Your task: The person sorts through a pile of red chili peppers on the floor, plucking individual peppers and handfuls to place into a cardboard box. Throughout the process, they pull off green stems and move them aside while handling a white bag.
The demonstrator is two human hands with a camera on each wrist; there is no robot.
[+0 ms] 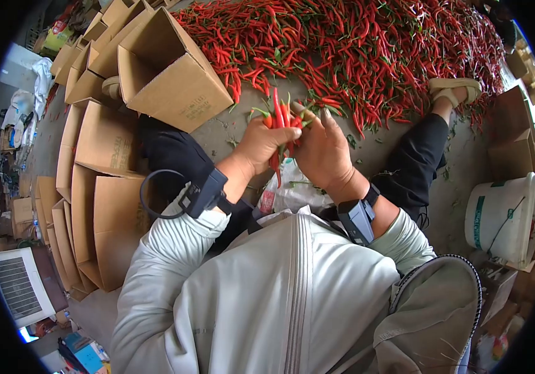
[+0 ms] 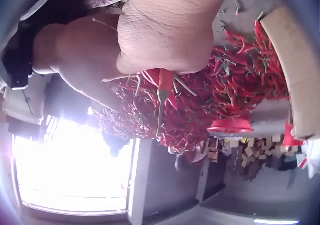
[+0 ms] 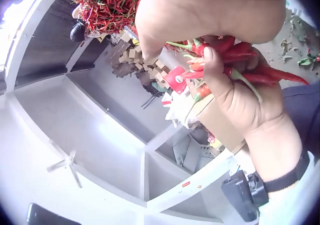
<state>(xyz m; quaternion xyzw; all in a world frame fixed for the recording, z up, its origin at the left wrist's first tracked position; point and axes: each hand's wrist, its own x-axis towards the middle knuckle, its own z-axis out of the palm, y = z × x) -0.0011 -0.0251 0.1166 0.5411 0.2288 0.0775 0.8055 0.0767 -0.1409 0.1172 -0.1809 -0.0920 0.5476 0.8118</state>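
Several red chili peppers point(image 1: 277, 107) with green stems stick out of my left hand point(image 1: 257, 144), which grips them with the thumb laid across. Seen from the right wrist, the left thumb presses on the bunch of chili peppers point(image 3: 272, 74), and red tips poke out beyond the palm. My right hand point(image 1: 325, 153) is close against the bunch, thumb and a finger extended; its other fingers are largely hidden. From the left wrist, a chili pepper point(image 2: 164, 79) hangs stem down below the left fist, with the right hand point(image 2: 82, 55) beside it.
A wide pile of red chili peppers point(image 1: 342, 56) covers the floor ahead. An open cardboard box point(image 1: 177, 87) stands front left, with more boxes point(image 1: 108, 206) beside the left leg. A white bucket point(image 1: 498, 215) is at the right. Below the hands lies a clear plastic bag point(image 1: 292, 187).
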